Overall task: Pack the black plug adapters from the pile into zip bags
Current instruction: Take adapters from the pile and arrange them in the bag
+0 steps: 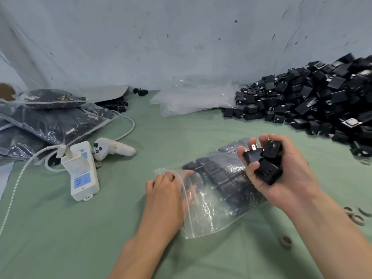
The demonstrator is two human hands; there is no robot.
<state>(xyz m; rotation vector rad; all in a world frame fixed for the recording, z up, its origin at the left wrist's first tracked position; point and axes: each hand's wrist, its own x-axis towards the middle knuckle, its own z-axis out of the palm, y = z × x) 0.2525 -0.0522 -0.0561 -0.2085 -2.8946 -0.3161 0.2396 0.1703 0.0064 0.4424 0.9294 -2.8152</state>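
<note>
Your right hand (285, 178) is cupped palm-up, its fingers curled round a small cluster of black plug adapters (265, 166); one shows two metal prongs pointing up. This handful is held just above the far end of a clear zip bag (213, 206), which lies flat in front of you, its mouth toward your left. Your left hand (165, 192) grips the bag's open edge, with some fingers showing through the plastic. Inside the bag, more adapters lie in neat flat rows. The large pile (322, 101) of loose adapters, boxy and matte black, is heaped at the far right, well apart from both hands. Everything rests on a smooth green cloth (90, 234) that covers the table, and a stained, wrinkled grey sheet (181, 37) hangs behind. Empty clear bags (191, 97), glossy and crumpled, lie beside the pile. At the far left, filled bags (50, 117) are stacked. Near them are a white power strip (83, 174) with a braided cable, and a white handheld controller (113, 151). Small grey rings (286, 241) lie scattered on the cloth at right.
</note>
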